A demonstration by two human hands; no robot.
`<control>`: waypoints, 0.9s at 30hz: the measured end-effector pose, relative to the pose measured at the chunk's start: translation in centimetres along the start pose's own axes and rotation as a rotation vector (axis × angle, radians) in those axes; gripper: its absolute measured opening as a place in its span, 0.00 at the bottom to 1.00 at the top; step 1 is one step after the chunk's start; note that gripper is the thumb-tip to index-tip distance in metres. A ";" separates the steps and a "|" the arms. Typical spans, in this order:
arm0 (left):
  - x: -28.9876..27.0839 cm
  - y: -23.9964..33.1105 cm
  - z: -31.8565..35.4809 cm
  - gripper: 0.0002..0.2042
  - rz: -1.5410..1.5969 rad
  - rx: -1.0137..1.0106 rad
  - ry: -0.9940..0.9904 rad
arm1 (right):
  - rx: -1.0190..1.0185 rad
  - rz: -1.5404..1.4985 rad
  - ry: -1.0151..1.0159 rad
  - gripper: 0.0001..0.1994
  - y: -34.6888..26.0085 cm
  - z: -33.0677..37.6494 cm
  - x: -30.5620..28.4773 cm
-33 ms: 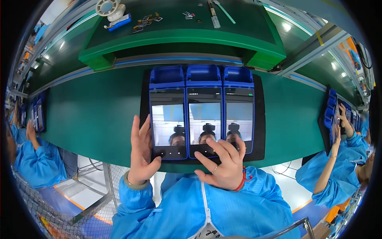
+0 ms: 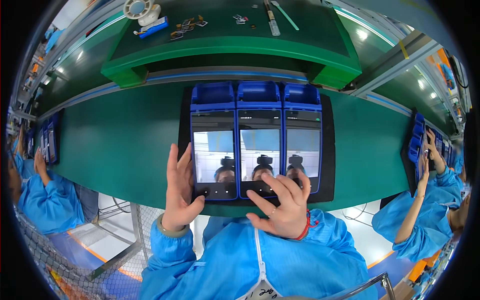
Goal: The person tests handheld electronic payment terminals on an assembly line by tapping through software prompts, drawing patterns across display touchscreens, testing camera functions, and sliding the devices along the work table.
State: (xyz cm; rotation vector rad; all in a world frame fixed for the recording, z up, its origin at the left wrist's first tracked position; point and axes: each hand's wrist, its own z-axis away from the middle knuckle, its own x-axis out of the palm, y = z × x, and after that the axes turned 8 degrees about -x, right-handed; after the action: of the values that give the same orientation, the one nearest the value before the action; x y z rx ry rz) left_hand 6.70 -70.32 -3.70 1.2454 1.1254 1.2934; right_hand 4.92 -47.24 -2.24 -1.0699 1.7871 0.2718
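Note:
Three touchscreen devices in blue frames stand side by side: the left device (image 2: 214,150), the middle device (image 2: 259,145) and the right device (image 2: 302,145). Each screen is lit with a camera picture over a dark lower band of small icons. My left hand (image 2: 181,195) rests along the left device's outer edge, fingers stretched and thumb apart near its lower corner. Over the lower part of the middle and right devices lies my right hand (image 2: 282,207), fingers spread, holding nothing. Its fingertips are at the middle screen; whether they touch the glass I cannot tell.
A black mat (image 2: 327,150) lies under the devices on the green table (image 2: 120,145). Behind, a raised green shelf (image 2: 230,50) bears a small fan (image 2: 142,11), a blue battery pack (image 2: 153,27), small cards (image 2: 187,27) and a green stick (image 2: 286,15). People in blue work at both sides.
The whole view has shifted slightly, so the devices and shelf appear a little further right. Both hands keep about the same pose over the devices.

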 end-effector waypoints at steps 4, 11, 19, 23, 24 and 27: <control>-0.1 -0.3 0.1 0.47 -0.022 0.004 0.007 | 0.020 -0.046 0.065 0.21 1.0 1.4 -1.4; 0.0 -0.4 0.2 0.47 -0.091 0.019 0.014 | 0.198 0.075 0.158 0.19 4.4 4.8 -3.5; 0.7 -0.1 0.1 0.47 -0.121 0.031 0.061 | 0.416 -0.077 0.256 0.25 5.3 5.9 -2.5; 1.0 -0.1 0.0 0.47 -0.152 0.034 0.079 | 0.426 -0.068 0.253 0.24 5.3 6.0 -2.4; 1.0 -0.2 0.0 0.47 -0.159 0.032 0.084 | 0.413 -0.054 0.248 0.24 5.4 6.1 -2.3; 1.1 -0.2 0.1 0.46 -0.180 0.021 0.105 | 0.403 -0.061 0.258 0.22 5.3 6.0 -2.2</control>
State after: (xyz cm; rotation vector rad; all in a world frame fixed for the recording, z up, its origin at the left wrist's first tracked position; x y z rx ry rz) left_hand 6.80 -69.23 -3.82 1.0749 1.2978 1.2252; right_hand 4.91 -39.31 -4.70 -0.8942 1.9258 -0.2676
